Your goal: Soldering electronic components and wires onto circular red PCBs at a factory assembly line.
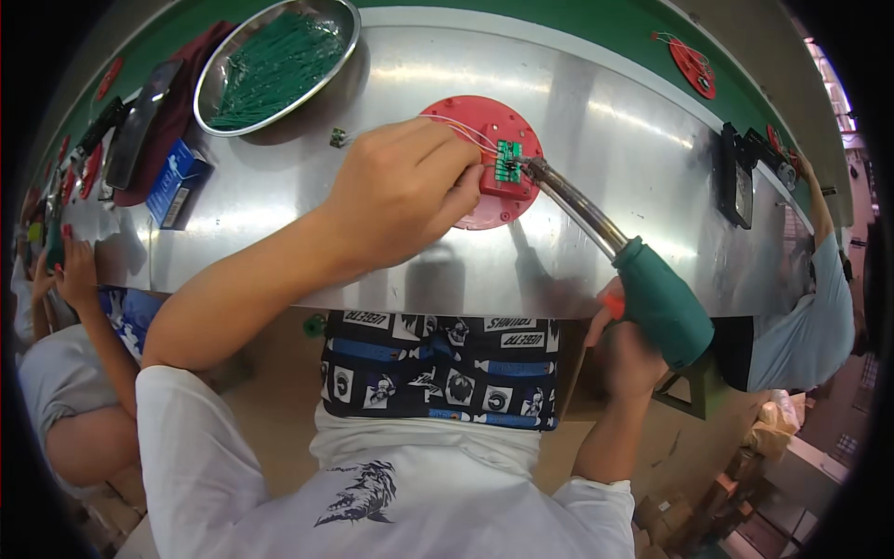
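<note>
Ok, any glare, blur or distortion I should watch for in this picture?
In the head view, bright glare streaks the metal table; also there, the right hand looks smeared, the green circuit board reads clearer, and fisheye distortion bows the table's edges.

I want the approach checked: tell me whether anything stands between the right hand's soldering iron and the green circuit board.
Nothing visible does. From the lower right, the soldering iron in the right hand puts its tip by the right side of the green circuit board; the left hand is left of it, off that line.
</note>
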Demonstrator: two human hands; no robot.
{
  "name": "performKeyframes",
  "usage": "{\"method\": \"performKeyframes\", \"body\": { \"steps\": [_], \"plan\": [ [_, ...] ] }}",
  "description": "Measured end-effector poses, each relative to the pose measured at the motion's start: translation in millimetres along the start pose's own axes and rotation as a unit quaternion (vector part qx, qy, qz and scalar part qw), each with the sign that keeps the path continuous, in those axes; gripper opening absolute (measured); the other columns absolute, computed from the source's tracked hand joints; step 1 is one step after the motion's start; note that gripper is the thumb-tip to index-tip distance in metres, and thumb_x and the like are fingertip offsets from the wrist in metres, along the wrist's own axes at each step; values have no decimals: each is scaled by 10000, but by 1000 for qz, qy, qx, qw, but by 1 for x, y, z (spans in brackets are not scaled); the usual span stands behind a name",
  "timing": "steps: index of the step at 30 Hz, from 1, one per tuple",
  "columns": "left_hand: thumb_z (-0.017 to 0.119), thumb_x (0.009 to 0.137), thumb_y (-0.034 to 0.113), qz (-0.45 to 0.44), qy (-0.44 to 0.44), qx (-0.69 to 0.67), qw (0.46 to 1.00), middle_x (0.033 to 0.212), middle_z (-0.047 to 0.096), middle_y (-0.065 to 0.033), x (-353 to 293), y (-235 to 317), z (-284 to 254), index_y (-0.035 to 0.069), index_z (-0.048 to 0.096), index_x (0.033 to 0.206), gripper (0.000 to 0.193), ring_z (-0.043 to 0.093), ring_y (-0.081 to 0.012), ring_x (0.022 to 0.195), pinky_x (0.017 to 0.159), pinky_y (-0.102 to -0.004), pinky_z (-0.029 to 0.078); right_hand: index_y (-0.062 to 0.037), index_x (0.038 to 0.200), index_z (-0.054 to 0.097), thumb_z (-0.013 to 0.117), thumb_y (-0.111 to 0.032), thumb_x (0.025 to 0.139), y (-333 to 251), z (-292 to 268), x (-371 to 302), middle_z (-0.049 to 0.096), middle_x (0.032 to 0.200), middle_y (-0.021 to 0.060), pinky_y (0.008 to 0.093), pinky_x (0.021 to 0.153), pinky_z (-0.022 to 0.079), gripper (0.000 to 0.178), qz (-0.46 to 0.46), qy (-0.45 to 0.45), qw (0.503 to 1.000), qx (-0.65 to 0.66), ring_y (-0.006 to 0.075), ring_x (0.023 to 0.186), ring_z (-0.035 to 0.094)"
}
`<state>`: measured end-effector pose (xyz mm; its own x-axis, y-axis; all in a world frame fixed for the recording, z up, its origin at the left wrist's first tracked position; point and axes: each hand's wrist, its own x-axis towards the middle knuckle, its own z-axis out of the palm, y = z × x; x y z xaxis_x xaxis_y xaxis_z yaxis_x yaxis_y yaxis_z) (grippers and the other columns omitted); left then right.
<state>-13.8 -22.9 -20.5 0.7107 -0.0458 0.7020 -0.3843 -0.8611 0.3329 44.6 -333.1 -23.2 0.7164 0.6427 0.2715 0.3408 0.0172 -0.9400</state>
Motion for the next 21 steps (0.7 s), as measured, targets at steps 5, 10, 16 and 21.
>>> {"method": "performKeyframes", "body": {
  "steps": [5,10,16,21],
  "plan": [
    [739,749,9,0,4,-1,1000,744,640,-109,-1,-2,0,4,643,821,120,604,-270,616,561,-362,488,117,1328,480,636,-245,915,-1,5,5,612,1049,213,273,453,435,571,3,25,998,58,198,526,569],
    [736,769,11,-10,-1,6,1000,732,637,-99,-2,-1,1,1,650,831,107,594,-232,580,524,-325,478,117,1288,496,640,-242,915,-2,10,5,608,1040,212,270,450,439,538,19,30,998,59,203,515,567],
    [732,770,7,-14,-8,5,1000,741,645,-94,-1,-1,2,8,651,833,102,605,-223,587,528,-312,481,113,1250,493,634,-238,918,-8,4,7,585,985,188,271,439,443,503,50,21,996,65,200,506,561],
    [729,771,4,-19,-14,5,1000,745,646,-93,1,0,2,6,653,835,100,604,-218,589,523,-303,479,126,1265,466,618,-218,922,-11,5,16,561,951,182,284,397,448,509,60,54,992,95,198,503,557]
  ]
}}
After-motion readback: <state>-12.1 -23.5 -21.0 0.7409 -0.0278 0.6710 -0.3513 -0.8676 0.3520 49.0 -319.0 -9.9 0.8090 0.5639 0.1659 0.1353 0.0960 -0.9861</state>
